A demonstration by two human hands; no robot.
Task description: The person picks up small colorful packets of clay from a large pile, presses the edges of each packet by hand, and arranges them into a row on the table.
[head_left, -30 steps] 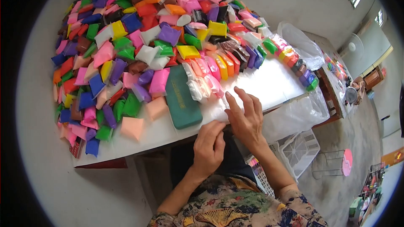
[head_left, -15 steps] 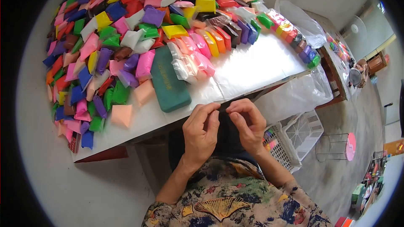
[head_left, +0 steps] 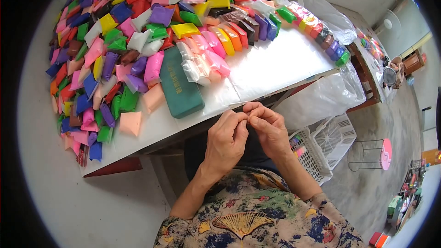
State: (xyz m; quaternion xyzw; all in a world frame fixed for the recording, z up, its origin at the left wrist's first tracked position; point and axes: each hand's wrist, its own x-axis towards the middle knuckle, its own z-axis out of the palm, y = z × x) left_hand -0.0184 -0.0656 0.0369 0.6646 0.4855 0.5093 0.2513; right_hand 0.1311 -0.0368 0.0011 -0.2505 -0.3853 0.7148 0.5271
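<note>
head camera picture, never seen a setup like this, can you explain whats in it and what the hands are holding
There is no machine here: a person works with two bare hands, the left hand and the right hand. One camera, worn on the head, takes every picture looking forward and down, so the patterned shirt shows below. On the white table surface lies a big heap of colourful packets, with a green case beside it. The hands are close together near the table's front edge; whether they pinch something small, I can't tell.

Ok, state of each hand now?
Left hand: closed in a pinch; any held item can't be told.
Right hand: pinched closed too; contents can't be told.
</note>
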